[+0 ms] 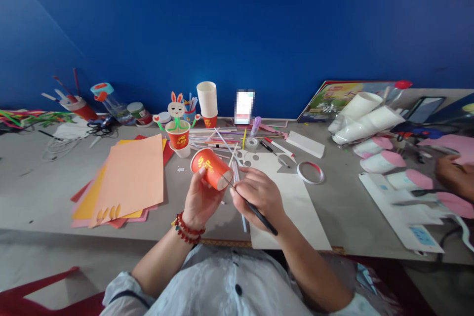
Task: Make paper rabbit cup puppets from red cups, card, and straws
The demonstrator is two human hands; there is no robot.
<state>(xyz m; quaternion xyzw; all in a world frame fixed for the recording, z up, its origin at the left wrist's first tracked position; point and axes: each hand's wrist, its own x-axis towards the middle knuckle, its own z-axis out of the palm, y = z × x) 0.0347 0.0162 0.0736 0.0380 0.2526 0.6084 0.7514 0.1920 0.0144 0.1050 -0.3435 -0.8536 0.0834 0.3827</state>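
Observation:
My left hand is closed around a red paper cup with yellow characters. The cup lies tipped on its side, its pale base turned toward my right hand. In that hand I grip a thin pointed tool with a slim black handle. Its dark tip reaches the edge of the cup's base; whether it pierces the paper I cannot tell. Behind the left hand, a finished-looking rabbit figure with green stems stands in another red cup, set in a white cup.
Coloured paper sheets are stacked at the left. A white sheet, markers and a tape roll lie to the right. A lit phone stands against the wall. Farther right are a power strip and another person's hand.

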